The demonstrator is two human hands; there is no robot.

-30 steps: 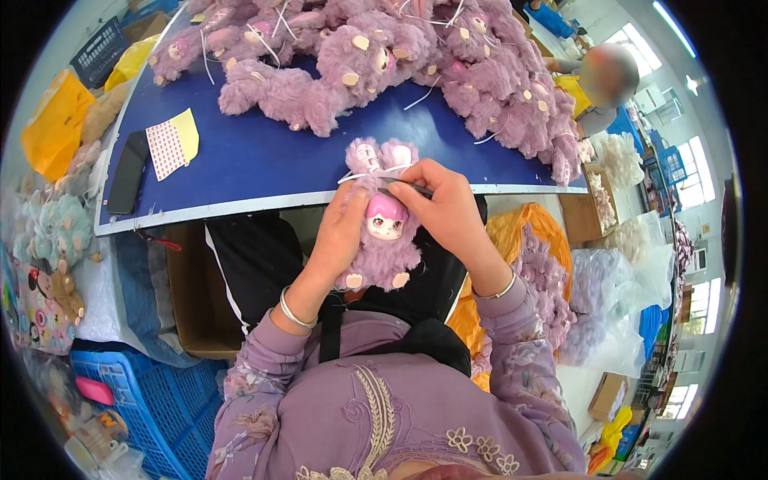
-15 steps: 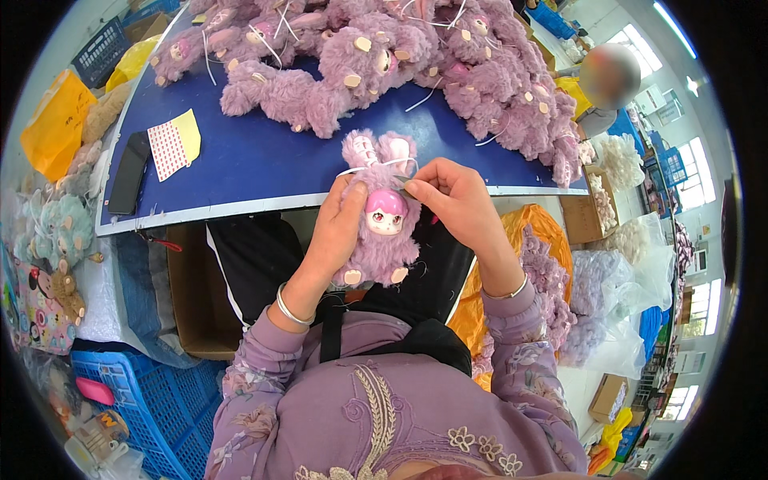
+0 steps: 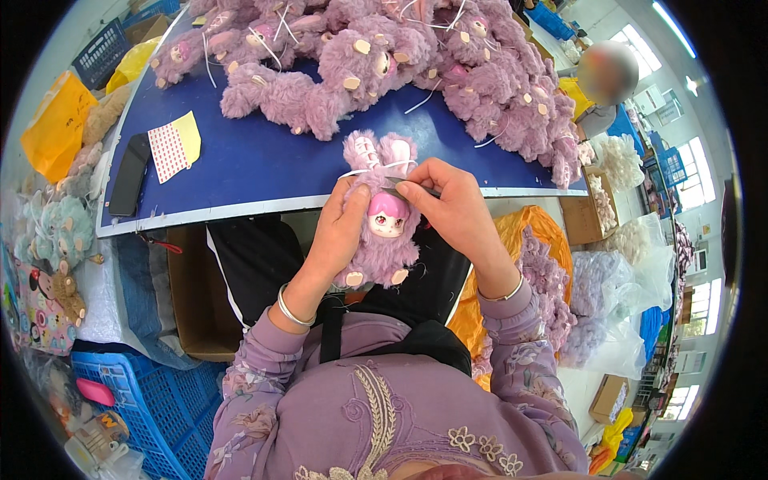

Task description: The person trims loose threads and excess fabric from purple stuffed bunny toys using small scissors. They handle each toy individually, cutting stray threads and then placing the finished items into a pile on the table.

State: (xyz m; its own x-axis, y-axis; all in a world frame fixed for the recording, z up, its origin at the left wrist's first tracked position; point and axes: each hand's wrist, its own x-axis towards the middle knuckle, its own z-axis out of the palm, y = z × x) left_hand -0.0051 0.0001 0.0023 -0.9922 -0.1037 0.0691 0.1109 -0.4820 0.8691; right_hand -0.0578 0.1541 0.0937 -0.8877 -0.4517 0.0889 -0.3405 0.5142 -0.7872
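Across a cluttered workshop space, the blue tabletop (image 3: pixel 264 164) bears, along its far side, a heap of mauve plush toys (image 3: pixel 496 88); were it jostled, pieces could slide toward the near edge. One matching plush doll (image 3: pixel 391 260) is held over the person's dark trousers (image 3: pixel 440 272), near side of the tabletop, ears pointing far. It seems to depend on the left grip, so a slackening there could let it twist or drop. That left hand (image 3: pixel 340 228) grasps the doll's left side; the right hand (image 3: pixel 452 204) pinches a slim tool (image 3: pixel 394 181), too small to identify. Its tip lies at the fur just beyond the pink fringe (image 3: pixel 391 203), so a slip nearward could scratch the glossy face, and too hard a tug could pull out fibres. Just farther, a thin white cord (image 3: pixel 400 164) by the ears could snag the tip if it strays.
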